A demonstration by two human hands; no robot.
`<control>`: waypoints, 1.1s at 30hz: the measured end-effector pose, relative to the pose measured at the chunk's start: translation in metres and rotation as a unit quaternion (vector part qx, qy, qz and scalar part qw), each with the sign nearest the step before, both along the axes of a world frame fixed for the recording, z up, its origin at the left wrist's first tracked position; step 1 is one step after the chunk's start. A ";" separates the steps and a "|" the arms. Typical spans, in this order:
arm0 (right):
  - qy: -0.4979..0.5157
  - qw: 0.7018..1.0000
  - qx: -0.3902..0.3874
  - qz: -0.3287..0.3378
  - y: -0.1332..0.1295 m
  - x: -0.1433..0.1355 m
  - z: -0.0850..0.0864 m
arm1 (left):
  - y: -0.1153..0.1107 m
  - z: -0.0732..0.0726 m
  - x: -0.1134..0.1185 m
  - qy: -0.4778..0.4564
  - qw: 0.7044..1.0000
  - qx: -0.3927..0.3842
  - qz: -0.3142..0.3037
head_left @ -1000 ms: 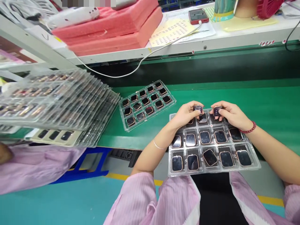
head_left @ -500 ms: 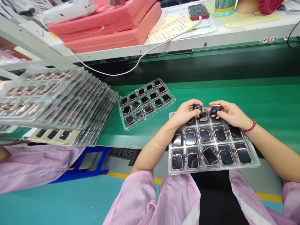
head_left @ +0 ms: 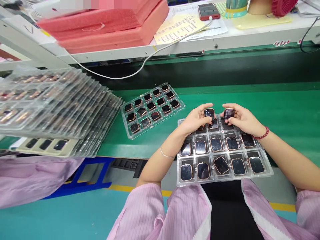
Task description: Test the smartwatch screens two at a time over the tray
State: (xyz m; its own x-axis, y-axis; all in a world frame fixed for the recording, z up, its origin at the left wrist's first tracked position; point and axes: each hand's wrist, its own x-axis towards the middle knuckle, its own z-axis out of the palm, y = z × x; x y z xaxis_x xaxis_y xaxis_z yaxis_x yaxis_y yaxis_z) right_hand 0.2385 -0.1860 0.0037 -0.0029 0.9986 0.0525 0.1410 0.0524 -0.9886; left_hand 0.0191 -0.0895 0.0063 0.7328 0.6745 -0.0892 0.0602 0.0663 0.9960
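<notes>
My left hand (head_left: 197, 118) grips a smartwatch (head_left: 209, 114) without a strap, its thumb by the lower edge of the lit screen. A second gold-rimmed smartwatch (head_left: 229, 113), also lit, sits in the fingers of my right hand (head_left: 241, 117). Both are held up side by side, screens facing me, over the back row of a clear plastic tray (head_left: 226, 180). Rows of dark-screened watch bodies fill the tray's pockets; one watch (head_left: 221, 165) in the front row lies tilted in its pocket. My hands hide part of the back row.
Another clear tray of watches (head_left: 153, 109) lies on the green bench (head_left: 287, 116). At left stands a leaning stack of filled trays (head_left: 75, 106), beside a co-worker's pink sleeve (head_left: 37, 176). Red foam blocks (head_left: 105, 30), a phone (head_left: 209, 11) and a white cable (head_left: 125, 77) occupy the shelf edge.
Both watch screens show different content: the blue patches seen before have gone. My thumbs have shifted slightly on the watches. The whole view has moved a little.
</notes>
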 end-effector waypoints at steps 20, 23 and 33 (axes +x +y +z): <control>-0.012 1.000 -0.002 0.005 0.000 0.000 0.003 | -0.004 0.006 0.001 0.003 1.000 0.027 0.009; -0.006 1.000 -0.020 0.012 0.000 0.001 0.006 | -0.004 0.007 0.002 0.012 0.999 0.035 0.021; -0.009 0.999 -0.029 0.014 0.000 0.000 0.007 | -0.005 0.009 0.002 0.020 0.999 0.039 0.017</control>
